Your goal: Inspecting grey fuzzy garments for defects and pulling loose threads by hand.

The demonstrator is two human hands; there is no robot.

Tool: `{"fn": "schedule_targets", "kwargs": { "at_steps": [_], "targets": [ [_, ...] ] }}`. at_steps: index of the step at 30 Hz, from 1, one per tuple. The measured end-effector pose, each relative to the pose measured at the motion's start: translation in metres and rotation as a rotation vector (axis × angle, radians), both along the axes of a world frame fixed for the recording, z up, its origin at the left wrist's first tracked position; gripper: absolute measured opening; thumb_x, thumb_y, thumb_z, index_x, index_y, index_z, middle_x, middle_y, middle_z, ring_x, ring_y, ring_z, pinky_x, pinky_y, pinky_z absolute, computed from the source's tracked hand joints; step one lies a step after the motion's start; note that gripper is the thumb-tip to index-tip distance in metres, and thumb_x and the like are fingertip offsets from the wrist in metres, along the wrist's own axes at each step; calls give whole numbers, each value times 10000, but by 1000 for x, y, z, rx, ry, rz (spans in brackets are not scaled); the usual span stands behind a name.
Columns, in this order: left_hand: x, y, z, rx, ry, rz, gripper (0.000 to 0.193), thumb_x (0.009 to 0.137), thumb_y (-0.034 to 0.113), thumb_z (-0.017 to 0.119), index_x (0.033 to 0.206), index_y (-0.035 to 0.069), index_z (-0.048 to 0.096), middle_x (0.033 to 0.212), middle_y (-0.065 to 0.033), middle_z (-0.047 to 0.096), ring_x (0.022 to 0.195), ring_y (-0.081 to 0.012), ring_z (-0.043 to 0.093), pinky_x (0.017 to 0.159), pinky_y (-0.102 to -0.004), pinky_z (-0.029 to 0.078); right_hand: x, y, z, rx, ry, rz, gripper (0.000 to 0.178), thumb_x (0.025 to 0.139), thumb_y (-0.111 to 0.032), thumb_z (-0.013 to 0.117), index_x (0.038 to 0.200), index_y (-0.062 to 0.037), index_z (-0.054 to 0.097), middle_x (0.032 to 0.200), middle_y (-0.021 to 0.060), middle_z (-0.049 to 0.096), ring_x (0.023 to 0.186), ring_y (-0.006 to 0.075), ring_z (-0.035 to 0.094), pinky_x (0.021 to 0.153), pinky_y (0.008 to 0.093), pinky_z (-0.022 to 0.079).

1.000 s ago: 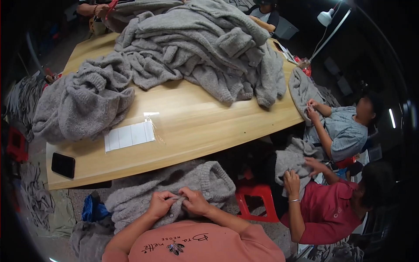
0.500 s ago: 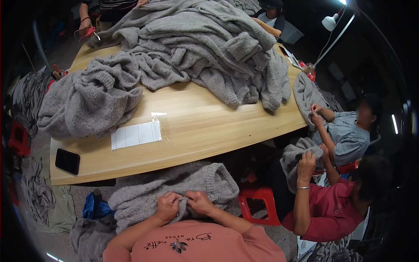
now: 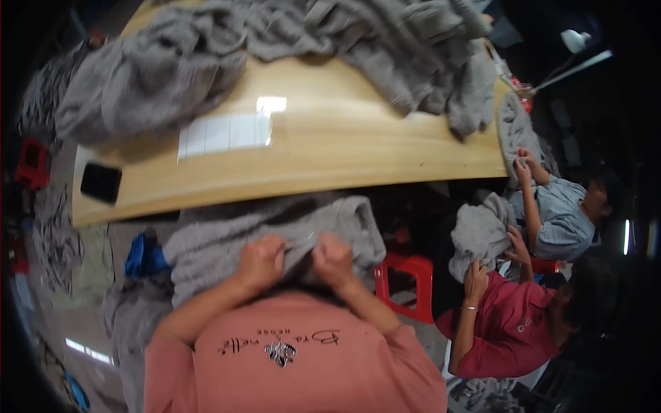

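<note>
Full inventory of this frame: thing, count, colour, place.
table: 1, light wood, centre top
heap of knitwear: 1, grey, across the table's far side
paper sheet: 1, white, table left
phone: 1, black, table's left corner
sweater: 1, grey, in the lap
stools: at least 2, red, floor right and far left
blue item: 1, floor, left
co-workers: 2, right, each handling grey knitwear
left hand: gripping the sweater
right hand: gripping the sweater

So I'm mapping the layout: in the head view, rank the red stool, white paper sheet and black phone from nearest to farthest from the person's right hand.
From the right hand:
1. Red stool, just to its right, below the table edge.
2. White paper sheet, up on the table, to the left.
3. Black phone, at the table's far left corner.
</note>
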State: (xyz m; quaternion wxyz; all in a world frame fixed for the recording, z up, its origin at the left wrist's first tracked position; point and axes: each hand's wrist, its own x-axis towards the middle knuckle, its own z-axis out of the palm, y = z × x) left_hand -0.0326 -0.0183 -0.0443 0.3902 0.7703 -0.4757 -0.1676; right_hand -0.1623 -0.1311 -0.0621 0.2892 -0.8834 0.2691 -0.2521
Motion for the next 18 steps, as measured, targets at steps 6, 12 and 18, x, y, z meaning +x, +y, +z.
{"fn": "schedule_targets", "kwargs": {
  "at_steps": [6, 12, 18],
  "targets": [
    [20, 13, 4, 109, 159, 0, 46, 678, 29, 595, 720, 12, 589, 686, -121, 598, 559, -254, 553, 507, -324, 416, 0, -19, -10, -115, 42, -17, 100, 627, 15, 499, 716, -31, 508, 609, 137, 486, 545, 316, 516, 479, 387, 407],
    [27, 15, -4, 43, 1310, 207, 77, 653, 2, 613, 725, -7, 587, 687, -21, 584, 601, -78, 503, 591, -208, 405, 5, -13, -12, -236, 181, 139, 92, 627, -26, 544, 671, -58, 470, 608, 96, 491, 537, 274, 526, 469, 373, 419],
    [20, 7, -3, 43, 1523, 214, 62, 689, 62, 628, 710, 23, 585, 691, -23, 592, 608, -79, 523, 601, -215, 418, -3, -2, -12, -282, 317, 206, 168, 651, -27, 534, 815, -62, 525, 738, 79, 537, 654, 243, 545, 527, 341, 425]
  ]
}}
